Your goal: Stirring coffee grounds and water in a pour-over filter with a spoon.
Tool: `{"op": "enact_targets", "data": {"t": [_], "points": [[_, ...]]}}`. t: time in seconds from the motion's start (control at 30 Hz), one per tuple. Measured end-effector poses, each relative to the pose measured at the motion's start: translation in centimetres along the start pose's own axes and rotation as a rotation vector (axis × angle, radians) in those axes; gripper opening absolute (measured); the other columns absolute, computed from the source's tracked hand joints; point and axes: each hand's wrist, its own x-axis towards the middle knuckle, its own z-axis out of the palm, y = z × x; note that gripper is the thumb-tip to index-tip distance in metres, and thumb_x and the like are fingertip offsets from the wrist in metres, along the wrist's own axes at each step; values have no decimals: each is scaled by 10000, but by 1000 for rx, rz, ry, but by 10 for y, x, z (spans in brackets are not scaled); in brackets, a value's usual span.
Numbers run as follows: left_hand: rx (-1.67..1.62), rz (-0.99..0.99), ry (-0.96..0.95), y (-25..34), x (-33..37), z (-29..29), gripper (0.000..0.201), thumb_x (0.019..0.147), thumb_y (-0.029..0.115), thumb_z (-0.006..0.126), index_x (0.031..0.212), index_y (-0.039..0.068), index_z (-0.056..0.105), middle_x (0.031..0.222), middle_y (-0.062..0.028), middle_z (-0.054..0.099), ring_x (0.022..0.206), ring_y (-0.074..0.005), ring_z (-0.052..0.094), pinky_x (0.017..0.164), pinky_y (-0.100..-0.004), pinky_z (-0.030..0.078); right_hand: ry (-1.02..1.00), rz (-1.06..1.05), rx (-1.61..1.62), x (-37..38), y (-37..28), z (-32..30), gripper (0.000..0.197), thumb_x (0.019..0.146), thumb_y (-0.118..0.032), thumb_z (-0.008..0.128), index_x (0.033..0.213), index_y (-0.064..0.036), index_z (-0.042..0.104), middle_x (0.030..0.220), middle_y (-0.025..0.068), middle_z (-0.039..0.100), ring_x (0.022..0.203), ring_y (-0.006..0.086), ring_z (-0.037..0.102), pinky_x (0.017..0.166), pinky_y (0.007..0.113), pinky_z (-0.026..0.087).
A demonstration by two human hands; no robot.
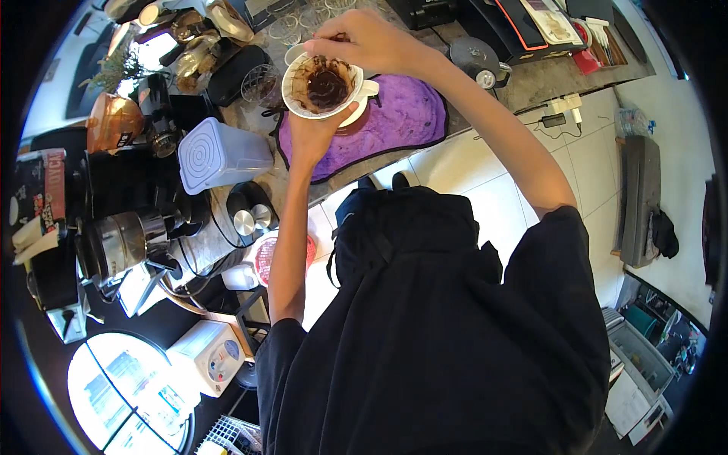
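My left hand holds a white coffee dripper from below, tilted so that its inside shows. A paper filter lines it, smeared brown, with dark wet coffee grounds at the bottom. Over the far rim, my right hand has its fingers bent together. What they pinch, if anything, is hidden. Under the dripper lies a purple cloth with a black border, spread on the counter. Another white curved piece shows just behind my left fingers, partly covered.
Left of my arm stands a lidded clear plastic container. A dark kettle stands at the right on the counter. Several glasses are at the back. Metal coffee equipment crowds the left; a power strip hangs off the counter's edge.
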Motion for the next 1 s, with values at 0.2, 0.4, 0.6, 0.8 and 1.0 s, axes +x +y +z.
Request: {"op": "enact_targets", "data": {"t": [0.2,0.4,0.6,0.8,1.0], "points": [[-36,3,27,-6,-2,-1,671,738,78,858,1304,-10,509,1224,-101,630,1100,-185,617,965,-312,490,-99,-24,33,1,-1,0,415,979,-367,588,853,9,713,634,105,603,574,145,550,578,335,452],[-100,-7,40,-6,1,0,718,674,56,897,1277,-27,516,1218,-99,632,1093,-186,621,977,-319,498,-83,-90,61,6,1,0,406,976,-363,594,883,11,719,659,93,634,609,165,594,611,313,483],[-101,-9,34,-5,1,-1,752,667,45,897,1300,-20,496,1226,-98,627,1111,-183,617,994,-319,490,-30,-124,75,7,9,2,412,974,-370,597,912,23,707,685,117,645,617,188,606,613,329,486],[-185,-3,16,-6,1,-1,799,656,38,905,1328,-6,475,1264,-95,606,1144,-186,602,1013,-324,482,-130,-141,239,8,3,-2,423,963,-378,608,898,30,698,678,143,637,599,230,588,606,342,479],[-210,-13,30,-9,-1,-1,839,635,39,918,1338,-3,462,1266,-91,600,1147,-183,597,1016,-321,481,-47,-150,97,8,0,-3,347,951,-308,608,870,12,715,649,111,657,621,219,662,622,373,506]]}}
